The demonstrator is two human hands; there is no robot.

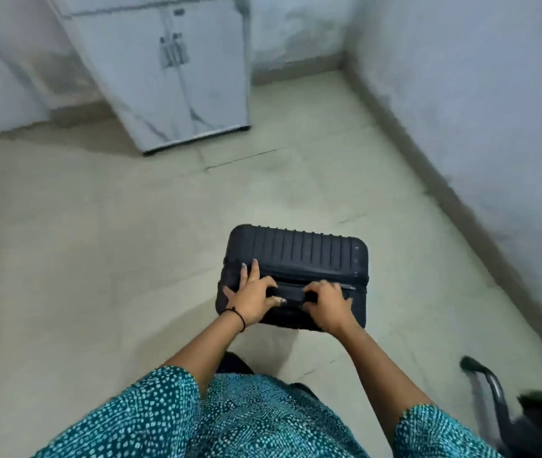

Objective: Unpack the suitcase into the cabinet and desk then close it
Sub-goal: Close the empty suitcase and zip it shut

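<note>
A dark ribbed hard-shell suitcase [299,256] stands upright and closed on the floor in front of me. My left hand [252,297] lies on its top, two fingers stretched forward and the others curled at the carry handle [291,294]. My right hand [327,304] grips the handle's right end with curled fingers. A white marble-patterned cabinet [177,77] with two closed doors stands against the far wall, well beyond the suitcase.
Pale tiled floor [97,242] spreads between me and the cabinet. A wall [477,94] runs along the right side. A dark chair frame [494,391] shows at the lower right corner.
</note>
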